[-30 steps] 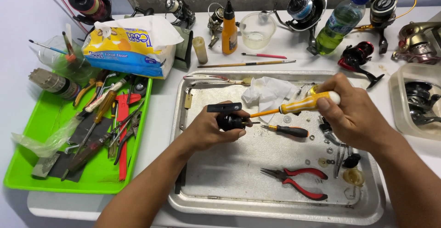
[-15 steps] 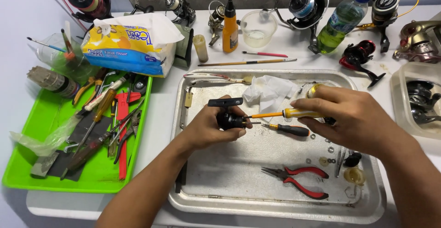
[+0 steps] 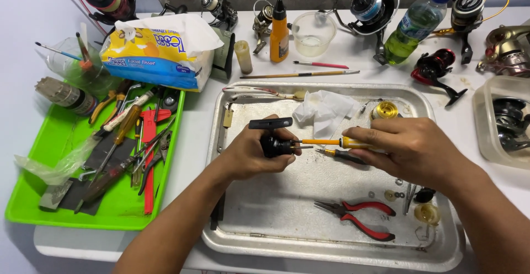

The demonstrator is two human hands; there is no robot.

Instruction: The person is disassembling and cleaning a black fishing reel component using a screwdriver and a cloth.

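My left hand (image 3: 255, 153) grips a small black reel part with a flat black handle (image 3: 274, 137) above the metal tray (image 3: 419, 102). My right hand (image 3: 409, 147) holds a yellow-handled screwdriver (image 3: 331, 142) level, its tip against the black part. A second small screwdriver with a black and orange handle (image 3: 343, 154) lies on the tray just below it. A crumpled white tissue (image 3: 326, 108) and a gold spool (image 3: 385, 110) lie at the tray's far side. Red-handled pliers (image 3: 360, 215) rest near the tray's front.
A green tray (image 3: 66, 139) of hand tools sits at left, with a tissue pack (image 3: 154, 53) behind it. Several fishing reels (image 3: 370, 6), an orange bottle (image 3: 279, 28), a clear cup (image 3: 313, 34) and a green drink bottle (image 3: 413, 24) line the back. A clear box (image 3: 505, 122) stands at right.
My right hand has lowered the yellow screwdriver from a slant to level and brought its tip against the black part. My left hand has stayed nearly still.
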